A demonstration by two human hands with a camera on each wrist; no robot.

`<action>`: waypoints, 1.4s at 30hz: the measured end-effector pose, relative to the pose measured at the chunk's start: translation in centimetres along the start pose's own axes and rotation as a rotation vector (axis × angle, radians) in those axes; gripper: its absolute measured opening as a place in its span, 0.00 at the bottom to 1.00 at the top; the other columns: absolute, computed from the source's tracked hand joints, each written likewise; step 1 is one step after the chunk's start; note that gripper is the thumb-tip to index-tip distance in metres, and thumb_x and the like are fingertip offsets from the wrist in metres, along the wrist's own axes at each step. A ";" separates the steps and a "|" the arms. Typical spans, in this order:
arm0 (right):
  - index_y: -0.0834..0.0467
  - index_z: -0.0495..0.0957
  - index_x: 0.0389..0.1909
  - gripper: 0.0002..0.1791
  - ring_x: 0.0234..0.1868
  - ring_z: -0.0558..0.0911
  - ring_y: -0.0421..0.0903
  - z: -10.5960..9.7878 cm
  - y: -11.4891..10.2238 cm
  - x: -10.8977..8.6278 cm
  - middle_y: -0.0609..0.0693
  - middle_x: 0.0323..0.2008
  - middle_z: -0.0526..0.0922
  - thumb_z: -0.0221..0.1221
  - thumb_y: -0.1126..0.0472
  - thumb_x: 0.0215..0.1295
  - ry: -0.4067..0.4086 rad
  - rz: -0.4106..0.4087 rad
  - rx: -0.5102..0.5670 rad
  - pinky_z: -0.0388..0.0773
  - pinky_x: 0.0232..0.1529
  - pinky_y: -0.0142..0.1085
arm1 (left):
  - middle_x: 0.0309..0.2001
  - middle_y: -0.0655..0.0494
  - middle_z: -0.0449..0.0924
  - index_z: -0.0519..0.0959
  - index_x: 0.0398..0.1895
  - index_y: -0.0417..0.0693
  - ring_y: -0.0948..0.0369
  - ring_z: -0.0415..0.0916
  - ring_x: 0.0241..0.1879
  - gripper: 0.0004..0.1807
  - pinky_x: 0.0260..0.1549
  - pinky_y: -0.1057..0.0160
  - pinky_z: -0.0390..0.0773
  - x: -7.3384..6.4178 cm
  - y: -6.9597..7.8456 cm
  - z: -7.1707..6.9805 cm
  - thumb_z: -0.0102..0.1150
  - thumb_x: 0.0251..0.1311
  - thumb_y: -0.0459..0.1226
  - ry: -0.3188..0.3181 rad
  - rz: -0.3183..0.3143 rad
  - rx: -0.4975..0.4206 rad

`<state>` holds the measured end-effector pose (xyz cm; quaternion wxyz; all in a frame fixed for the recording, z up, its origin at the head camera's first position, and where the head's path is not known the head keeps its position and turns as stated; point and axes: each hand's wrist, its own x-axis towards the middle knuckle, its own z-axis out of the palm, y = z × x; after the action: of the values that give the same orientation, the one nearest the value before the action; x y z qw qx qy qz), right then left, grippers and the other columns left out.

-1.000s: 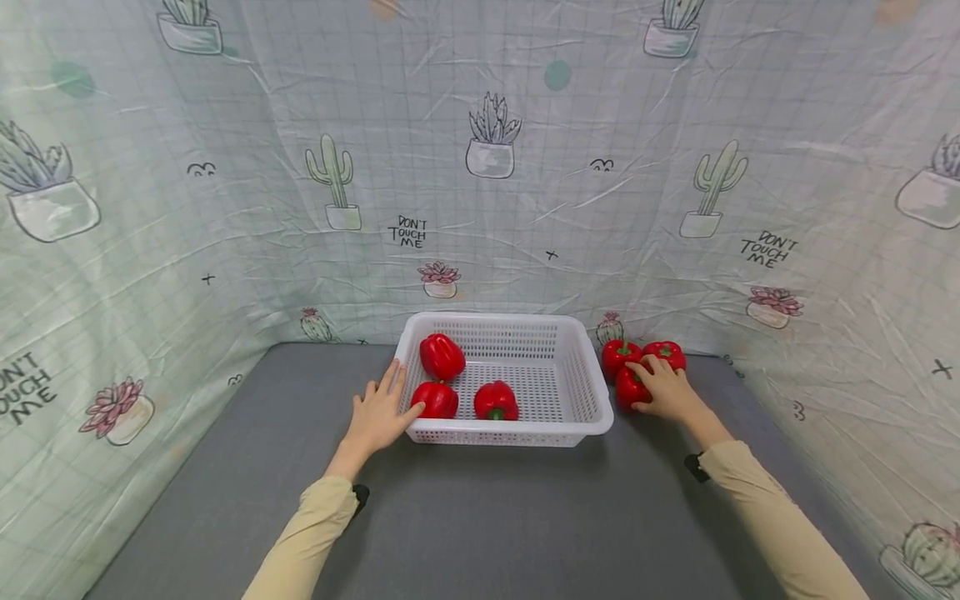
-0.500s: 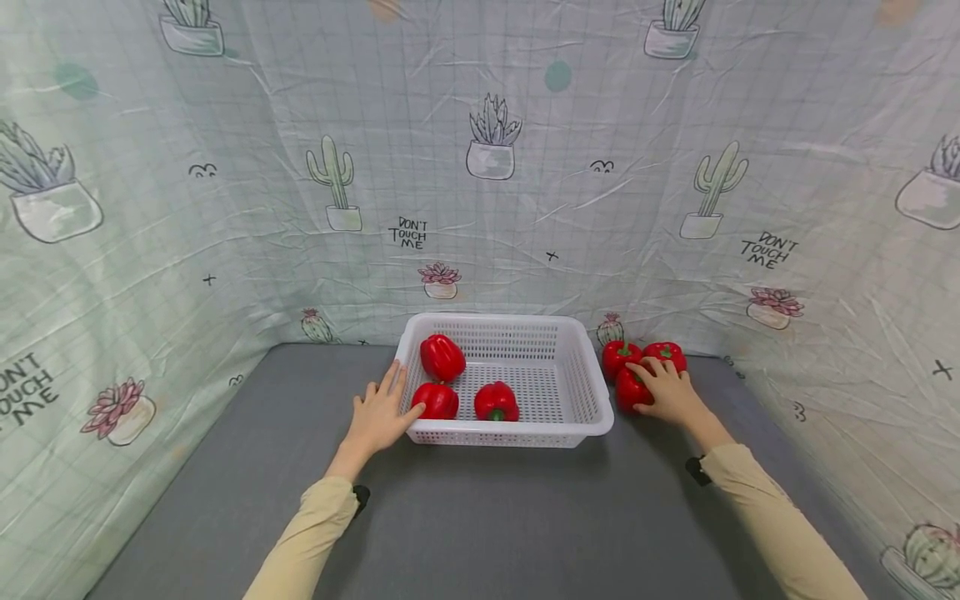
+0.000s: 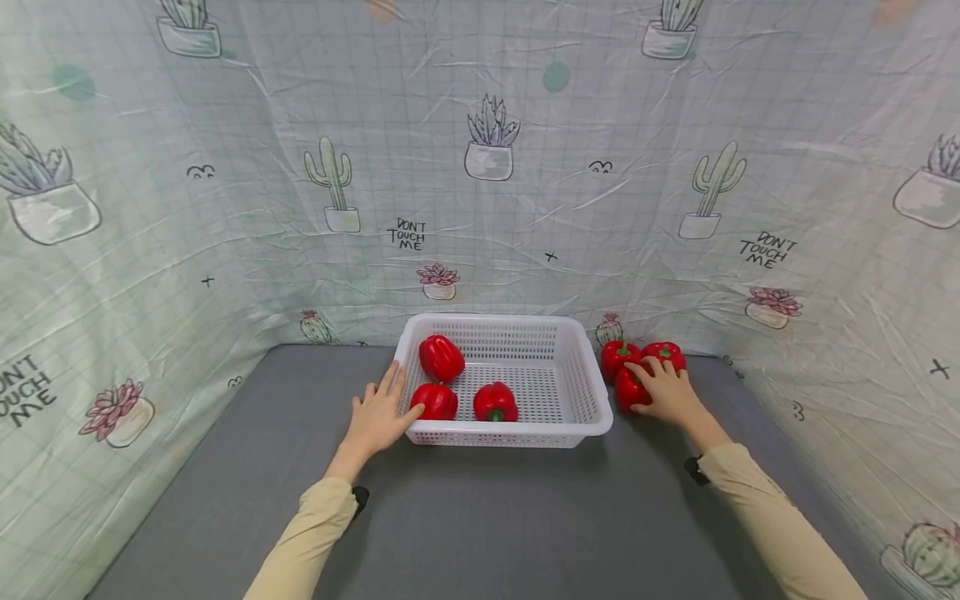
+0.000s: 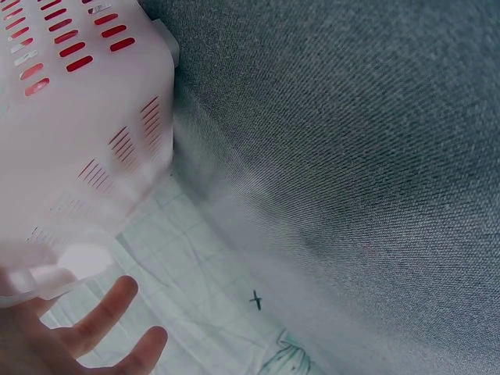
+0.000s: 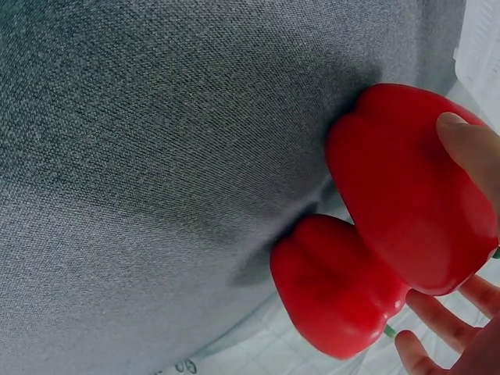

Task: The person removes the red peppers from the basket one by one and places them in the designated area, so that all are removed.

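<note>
In the head view my left hand rests on the left front corner of a white plastic basket, fingers spread and thumb over the rim. The left wrist view shows its extended fingers beside the basket wall. Three red bell peppers lie inside: one at the back left, one near the thumb, another at front centre. To the right of the basket, my right hand holds a red bell pepper between thumb and fingers. It stands on the table.
Behind the held one are two more red bell peppers, one beside the basket and one farther right. Everything stands on a grey table. A cactus-print curtain closes off the back and both sides.
</note>
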<state>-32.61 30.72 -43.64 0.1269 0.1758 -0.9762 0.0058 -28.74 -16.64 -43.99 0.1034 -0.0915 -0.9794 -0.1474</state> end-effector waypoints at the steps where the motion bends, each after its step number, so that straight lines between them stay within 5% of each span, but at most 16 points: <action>1: 0.59 0.65 0.58 0.42 0.49 0.65 0.64 0.0 0.0 0.0 0.65 0.51 0.66 0.69 0.50 0.39 0.000 0.001 -0.001 0.65 0.40 0.58 | 0.69 0.44 0.48 0.53 0.67 0.41 0.41 0.61 0.52 0.41 0.44 0.32 0.61 0.0 0.0 0.0 0.46 0.55 0.56 0.000 0.000 0.000; 27: 0.55 0.64 0.59 0.41 0.50 0.63 0.64 -1.8 -0.7 -0.3 0.65 0.52 0.66 0.67 0.46 0.41 0.045 -0.023 -0.037 0.64 0.40 0.59 | 0.69 0.44 0.48 0.53 0.67 0.41 0.41 0.61 0.52 0.41 0.45 0.32 0.60 -0.2 0.0 0.0 0.47 0.54 0.55 0.000 -0.006 -0.006; 35: 0.54 0.65 0.58 0.36 0.52 0.65 0.62 -4.5 -2.8 0.8 0.63 0.53 0.68 0.63 0.46 0.47 0.120 -0.082 -0.020 0.63 0.46 0.58 | 0.69 0.44 0.48 0.53 0.67 0.42 0.41 0.61 0.53 0.41 0.45 0.32 0.61 -0.1 0.0 -0.1 0.47 0.54 0.56 0.002 -0.006 -0.005; 42: 0.54 0.67 0.58 0.34 0.54 0.65 0.61 -7.1 -5.6 2.2 0.62 0.55 0.68 0.63 0.48 0.49 0.099 -0.162 0.006 0.62 0.51 0.60 | 0.69 0.44 0.48 0.53 0.67 0.41 0.41 0.61 0.53 0.42 0.45 0.31 0.60 -0.1 0.0 0.0 0.47 0.54 0.56 -0.001 -0.001 -0.005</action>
<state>-30.96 25.09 -36.37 0.1747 0.2542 -0.9512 0.0074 -28.68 -16.67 -44.00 0.1025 -0.0911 -0.9792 -0.1496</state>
